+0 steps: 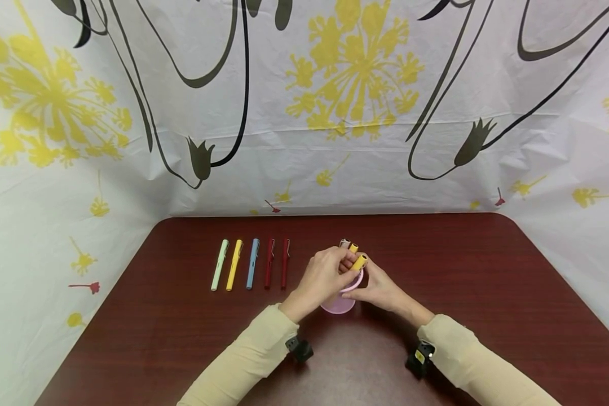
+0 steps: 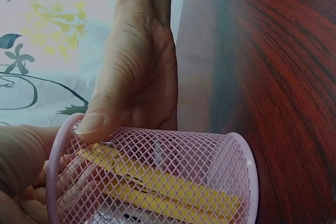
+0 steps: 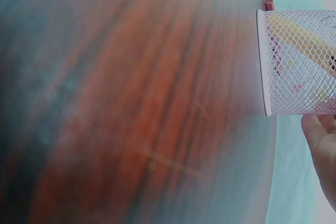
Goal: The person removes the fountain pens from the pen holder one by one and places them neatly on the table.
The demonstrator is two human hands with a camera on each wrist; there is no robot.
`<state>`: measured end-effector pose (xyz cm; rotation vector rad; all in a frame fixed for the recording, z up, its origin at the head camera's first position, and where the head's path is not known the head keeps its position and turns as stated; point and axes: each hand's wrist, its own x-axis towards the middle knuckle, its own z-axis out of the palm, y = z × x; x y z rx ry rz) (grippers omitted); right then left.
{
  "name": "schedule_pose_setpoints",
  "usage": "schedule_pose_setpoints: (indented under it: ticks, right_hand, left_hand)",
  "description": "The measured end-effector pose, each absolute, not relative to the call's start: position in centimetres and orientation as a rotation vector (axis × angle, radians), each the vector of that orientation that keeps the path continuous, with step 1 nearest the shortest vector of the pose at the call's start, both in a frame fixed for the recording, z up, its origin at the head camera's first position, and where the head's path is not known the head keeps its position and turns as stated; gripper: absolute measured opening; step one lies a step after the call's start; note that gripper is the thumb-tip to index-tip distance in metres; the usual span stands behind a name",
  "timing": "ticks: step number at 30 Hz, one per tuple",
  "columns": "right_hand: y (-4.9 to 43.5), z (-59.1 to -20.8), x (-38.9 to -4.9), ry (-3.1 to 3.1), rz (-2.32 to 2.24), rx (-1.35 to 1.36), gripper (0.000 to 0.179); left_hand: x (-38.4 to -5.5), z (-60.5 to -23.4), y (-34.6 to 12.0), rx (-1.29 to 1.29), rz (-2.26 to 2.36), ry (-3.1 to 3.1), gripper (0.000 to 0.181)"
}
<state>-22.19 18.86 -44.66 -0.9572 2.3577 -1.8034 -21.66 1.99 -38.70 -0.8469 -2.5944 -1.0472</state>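
Observation:
A pink mesh pen cup [image 1: 338,305] stands upright on the table, several pens inside it. My right hand [image 1: 380,287] grips the cup from the right, its thumb at the rim in the left wrist view. My left hand [image 1: 327,273] reaches over the cup's mouth and pinches a yellow pen [image 1: 359,262] near its top end. Behind that pen, a second yellow pen [image 1: 353,247] and a silver-grey pen [image 1: 344,243] poke up. Through the mesh, the left wrist view shows both yellow pens slanting down to the cup's base. Left fingers partly hide the rim.
Left of the cup lies a row of pens: light green [image 1: 220,265], yellow [image 1: 234,265], blue [image 1: 253,264] and two dark red, one of them the right-hand end pen [image 1: 285,264]. A patterned cloth [image 1: 304,186] hangs behind the reddish-brown table [image 1: 436,248].

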Motion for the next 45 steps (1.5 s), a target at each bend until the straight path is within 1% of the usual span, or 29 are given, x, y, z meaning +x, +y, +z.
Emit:
schedule_pose_setpoints:
  ticks: [5, 12, 16, 31, 45]
  right_hand:
    - [18.8, -44.6, -22.2, 2.390, -1.801, -0.951, 0.082]
    - [18.9, -44.4, -22.1, 2.500, -1.713, -0.870, 0.094]
    - [19.0, -44.4, -22.1, 2.557, -1.663, -0.816, 0.093]
    - [18.9, -44.3, -22.1, 2.615, -1.603, -0.765, 0.091]
    - [19.0, -44.2, -21.8, 2.644, -1.565, -0.729, 0.088]
  left_hand:
    - [-21.7, -38.5, 1.8, -0.859, -1.080, -2.573, 0.016]
    - [-21.9, -37.9, 1.5, -0.874, -1.231, -2.510, 0.015]
    - [-22.0, -37.6, 1.2, -0.865, -1.308, -2.464, 0.015]
    - [-22.4, -36.1, 0.2, -0.800, -1.486, -2.314, 0.017]
    - [-22.7, -35.0, -0.8, -0.656, -1.698, -2.204, 0.019]
